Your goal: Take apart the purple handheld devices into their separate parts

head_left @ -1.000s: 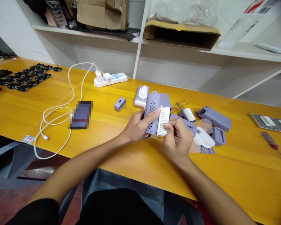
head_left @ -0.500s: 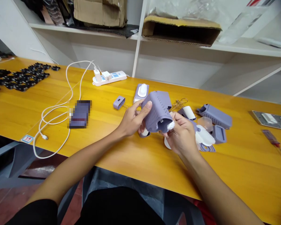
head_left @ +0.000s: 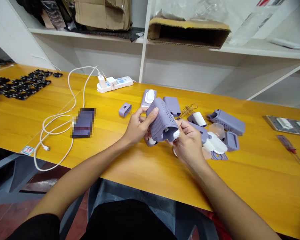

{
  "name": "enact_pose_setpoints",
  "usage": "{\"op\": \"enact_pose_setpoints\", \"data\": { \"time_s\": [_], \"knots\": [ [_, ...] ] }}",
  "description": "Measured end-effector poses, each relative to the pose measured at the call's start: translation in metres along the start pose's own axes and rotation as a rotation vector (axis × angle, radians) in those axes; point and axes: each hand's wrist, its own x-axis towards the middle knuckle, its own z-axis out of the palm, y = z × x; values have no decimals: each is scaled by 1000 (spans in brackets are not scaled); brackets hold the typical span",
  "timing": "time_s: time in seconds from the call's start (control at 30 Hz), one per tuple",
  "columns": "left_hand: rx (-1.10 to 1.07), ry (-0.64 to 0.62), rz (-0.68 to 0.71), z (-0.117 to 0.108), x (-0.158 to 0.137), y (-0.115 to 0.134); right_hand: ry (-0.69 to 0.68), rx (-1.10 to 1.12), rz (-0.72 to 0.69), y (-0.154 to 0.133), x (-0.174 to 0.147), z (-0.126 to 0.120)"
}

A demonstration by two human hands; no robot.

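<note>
My left hand grips a ribbed purple plastic housing above the table, thumb along its ribbed side. The housing is tilted, with rows of small holes in one side and its open, notched end towards me. At that end my right hand is closed, its fingertips pinching a white bristled brush piece against the opening. How far the brush piece reaches inside is hidden. Behind the housing lie a purple case with a white brush on it and a purple box.
Right of my hands lie a perforated purple housing, white brush parts and a purple frame. Farther right is a screwdriver. A phone, white cable and power strip are on the left.
Both hands have shifted slightly left with the housing, so more of the purple box behind it shows. The grip looks the same. The camera view has moved a little.
</note>
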Motion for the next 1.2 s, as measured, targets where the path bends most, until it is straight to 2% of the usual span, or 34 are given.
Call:
{"op": "enact_pose_setpoints", "data": {
  "time_s": [0.17,0.3,0.7,0.97,1.2],
  "knots": [
    [-35,11,-36,0,2,0,-10,21,-11,1,2,-1],
    [-67,17,-47,0,3,0,-32,23,31,-2,4,-4],
    [-91,-22,-73,-1,3,2,-51,34,41,-6,5,-5],
    [-188,-28,-103,-2,5,1,-48,39,11,-7,7,-7],
    [-189,-14,-113,-4,7,1,-71,7,-24,-10,8,-11]
  ]
}}
